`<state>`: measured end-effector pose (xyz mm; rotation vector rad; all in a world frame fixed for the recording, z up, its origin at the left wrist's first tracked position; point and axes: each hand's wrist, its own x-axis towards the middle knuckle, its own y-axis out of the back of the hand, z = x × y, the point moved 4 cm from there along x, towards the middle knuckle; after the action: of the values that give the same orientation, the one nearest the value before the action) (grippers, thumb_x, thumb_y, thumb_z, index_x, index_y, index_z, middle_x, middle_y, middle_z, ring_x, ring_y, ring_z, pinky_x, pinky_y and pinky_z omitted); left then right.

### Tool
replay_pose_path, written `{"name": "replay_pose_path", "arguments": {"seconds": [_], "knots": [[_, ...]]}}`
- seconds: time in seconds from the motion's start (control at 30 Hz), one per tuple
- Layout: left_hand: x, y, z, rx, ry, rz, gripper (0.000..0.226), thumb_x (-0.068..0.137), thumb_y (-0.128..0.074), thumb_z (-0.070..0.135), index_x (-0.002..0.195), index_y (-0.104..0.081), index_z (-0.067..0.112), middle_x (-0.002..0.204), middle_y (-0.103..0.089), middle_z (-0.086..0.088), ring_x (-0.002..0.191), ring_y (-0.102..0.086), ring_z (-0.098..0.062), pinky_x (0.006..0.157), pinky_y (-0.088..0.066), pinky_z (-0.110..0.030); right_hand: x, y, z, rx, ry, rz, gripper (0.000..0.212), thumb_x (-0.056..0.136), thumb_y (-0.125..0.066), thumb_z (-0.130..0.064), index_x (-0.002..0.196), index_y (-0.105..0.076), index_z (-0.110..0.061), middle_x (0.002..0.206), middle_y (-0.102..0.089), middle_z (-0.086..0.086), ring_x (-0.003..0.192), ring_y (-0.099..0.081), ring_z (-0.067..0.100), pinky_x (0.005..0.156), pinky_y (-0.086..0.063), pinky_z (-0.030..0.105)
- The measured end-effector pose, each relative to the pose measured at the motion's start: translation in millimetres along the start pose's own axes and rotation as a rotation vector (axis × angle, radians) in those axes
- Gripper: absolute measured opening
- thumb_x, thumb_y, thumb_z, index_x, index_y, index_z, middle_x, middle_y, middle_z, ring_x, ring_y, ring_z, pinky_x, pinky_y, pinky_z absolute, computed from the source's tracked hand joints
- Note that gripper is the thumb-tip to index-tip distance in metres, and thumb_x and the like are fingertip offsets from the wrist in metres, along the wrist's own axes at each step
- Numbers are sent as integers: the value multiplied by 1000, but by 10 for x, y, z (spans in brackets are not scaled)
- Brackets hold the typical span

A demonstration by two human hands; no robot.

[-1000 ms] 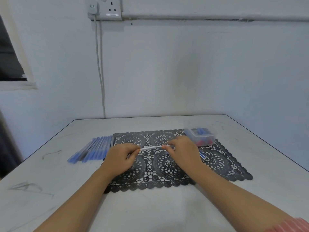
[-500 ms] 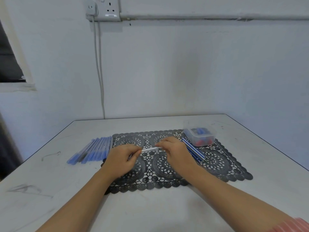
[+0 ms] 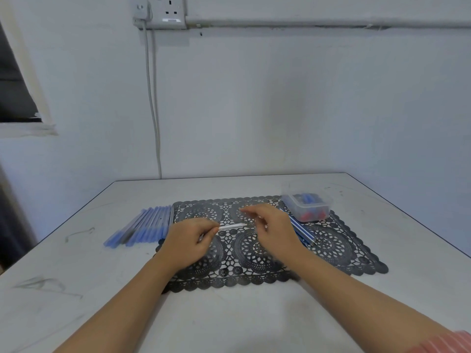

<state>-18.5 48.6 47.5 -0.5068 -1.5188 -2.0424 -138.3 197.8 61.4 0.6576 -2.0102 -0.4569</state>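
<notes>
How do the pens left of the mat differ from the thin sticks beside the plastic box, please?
The pens lie on the bare table, the thin sticks on the black mat. The pens are thicker and pale blue, the thin sticks slim and dark blue. Both are laid side by side.

right hand (image 3: 275, 233): fingertips blurred, perhaps pinching something tiny.
pen barrel (image 3: 232, 226): left end buried inside left hand (image 3: 188, 240).
refills (image 3: 303, 231): partly behind the right hand.
box (image 3: 305, 208): contents too blurry to tell.
</notes>
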Motion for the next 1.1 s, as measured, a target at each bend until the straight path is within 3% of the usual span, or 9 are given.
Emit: {"name": "replay_pose_path", "arguments": {"seconds": [0.07,0.2,0.4,0.5,0.67,1.1], "knots": [[2,8,-1,12,4,-5,37,89,-40,41,96,-72,23,60,-48,27,59,-49,9,51,-29,-9,18,38,90,-30,-106,-22,42,82,-47,13,108,-68,-13,98,-66,1,87,-58,6,80,-39,1],[3,15,-10,18,24,2,28,88,-48,31,99,-72,23,61,-45,34,65,-50,15,53,-25,-6,29,-26,297,-217,-213,-215,31,88,-49,-1,110,-68,-13,106,-60,5,91,-52,11,84,-40,18],[2,12,-23,23,38,-21,29,87,-46,33,97,-73,23,62,-53,24,66,-52,11,51,-28,-10,-6,-187,355,-355,-234,-430,31,95,-49,-19,124,-59,-15,114,-51,5,98,-49,13,87,-39,23],[1,13,-17,14,42,-22,29,87,-47,32,98,-72,23,60,-49,29,67,-51,13,50,-26,-10,4,-196,326,-389,-242,-467,29,94,-51,-18,121,-62,-15,120,-54,8,109,-53,20,94,-41,28],[3,-5,-35,15,46,-38,30,88,-46,33,97,-72,22,59,-54,20,65,-52,7,49,-28,-11,15,-109,267,-342,-255,-429,23,91,-55,-12,109,-69,-13,112,-66,4,100,-61,15,90,-42,20],[-5,-7,-46,13,64,-26,33,87,-46,36,102,-71,21,60,-47,31,61,-51,11,53,-31,-10,1,-3,177,115,-397,-79,22,79,-72,-20,102,-72,-17,89,-72,-2,74,-63,-1,73,-48,8]]}}
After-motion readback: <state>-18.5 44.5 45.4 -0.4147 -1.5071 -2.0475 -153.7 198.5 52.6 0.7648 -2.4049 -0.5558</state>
